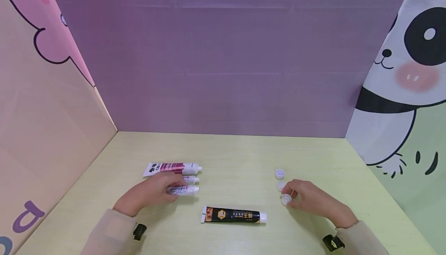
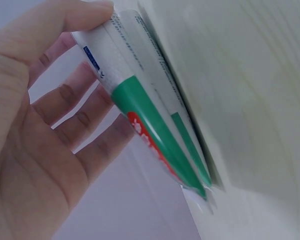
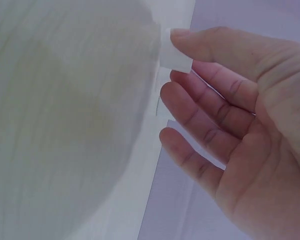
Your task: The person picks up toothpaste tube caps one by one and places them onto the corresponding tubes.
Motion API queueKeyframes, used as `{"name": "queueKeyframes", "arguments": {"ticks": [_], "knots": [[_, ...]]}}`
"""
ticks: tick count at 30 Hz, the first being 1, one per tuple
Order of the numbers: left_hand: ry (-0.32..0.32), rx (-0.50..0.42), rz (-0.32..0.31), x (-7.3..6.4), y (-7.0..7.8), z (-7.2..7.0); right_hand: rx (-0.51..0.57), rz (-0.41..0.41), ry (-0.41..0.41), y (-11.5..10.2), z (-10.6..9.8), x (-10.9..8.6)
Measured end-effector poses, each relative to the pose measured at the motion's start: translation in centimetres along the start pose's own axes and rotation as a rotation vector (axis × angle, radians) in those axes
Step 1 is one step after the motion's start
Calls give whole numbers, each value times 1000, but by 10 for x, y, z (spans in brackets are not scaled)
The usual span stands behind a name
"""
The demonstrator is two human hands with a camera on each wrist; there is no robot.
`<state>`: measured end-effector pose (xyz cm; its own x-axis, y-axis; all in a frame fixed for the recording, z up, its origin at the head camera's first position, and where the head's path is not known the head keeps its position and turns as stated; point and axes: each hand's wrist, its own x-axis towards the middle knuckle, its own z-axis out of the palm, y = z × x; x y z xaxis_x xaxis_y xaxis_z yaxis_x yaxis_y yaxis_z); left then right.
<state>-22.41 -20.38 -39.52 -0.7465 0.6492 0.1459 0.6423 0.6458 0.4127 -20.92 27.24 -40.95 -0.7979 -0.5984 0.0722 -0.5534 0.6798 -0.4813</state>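
Note:
My left hand [image 1: 151, 193] holds the nearest of three uncapped white toothpaste tubes [image 1: 182, 190] between thumb and fingers. In the left wrist view this toothpaste tube [image 2: 150, 135] shows a green tail with a red patch. A similar tube [image 1: 191, 180] lies just behind it, partly hidden by the hand. Farthest back is a larger white and maroon tube [image 1: 172, 168]. Over on the right, my right hand [image 1: 313, 199] pinches a white cap [image 1: 286, 199] at the table surface; the right wrist view shows the thumb on this cap [image 3: 176, 52]. Two more caps, a middle one [image 1: 280, 186] and a far one [image 1: 280, 174], stand behind it.
A black toothpaste tube [image 1: 233, 215] with its white cap on lies crosswise at the front, between the hands. The pale wooden table [image 1: 237, 154] meets a purple back wall [image 1: 230, 61], with printed panels on both sides.

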Motion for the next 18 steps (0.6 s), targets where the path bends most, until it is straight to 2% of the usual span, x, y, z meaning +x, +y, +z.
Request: {"name": "queueKeyframes", "arguments": {"ticks": [5, 9, 18], "knots": [[0, 19, 10, 2, 4, -2, -14, -32, 21, -2, -1, 2], [12, 52, 43, 3, 6, -2, -20, -70, 35, -4, -1, 5], [7, -19, 62, 13, 13, 2, -1, -130, 48, -9, 1, 11]]}}
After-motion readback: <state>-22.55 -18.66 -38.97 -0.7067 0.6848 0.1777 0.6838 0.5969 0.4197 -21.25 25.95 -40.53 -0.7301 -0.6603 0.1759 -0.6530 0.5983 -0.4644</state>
